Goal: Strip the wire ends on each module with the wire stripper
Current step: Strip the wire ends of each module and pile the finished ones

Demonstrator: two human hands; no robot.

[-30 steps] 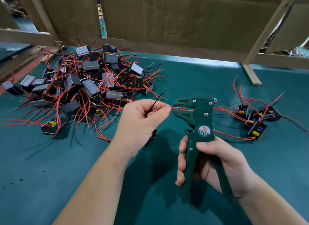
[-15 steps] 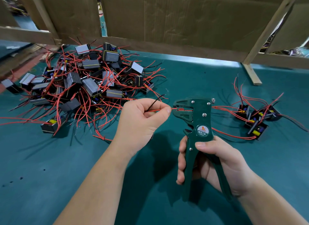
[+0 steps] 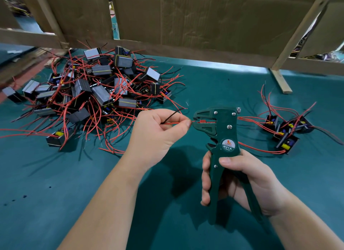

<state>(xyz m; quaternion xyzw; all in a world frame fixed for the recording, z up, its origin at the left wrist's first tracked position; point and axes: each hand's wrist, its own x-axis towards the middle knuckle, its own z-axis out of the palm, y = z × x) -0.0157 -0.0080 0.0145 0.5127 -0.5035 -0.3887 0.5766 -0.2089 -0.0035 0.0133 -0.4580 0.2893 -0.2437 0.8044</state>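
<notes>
A few modules [image 3: 284, 132] right of the right hand [image 3: 240, 182] are judged done; the big pile [image 3: 93, 89] beyond the left hand [image 3: 158, 136] is left. A red wire [image 3: 171, 122] is pinched in the left fingers [image 3: 186, 123], its end pointed right into the upright wire stripper [image 3: 221, 130], gripped by the right fingers [image 3: 205, 182].

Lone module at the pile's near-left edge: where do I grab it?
Probably pinch the lone module by its black housing, across the ends, coming down from the near side: it lies flat, and red wires cross its far edge.
</notes>
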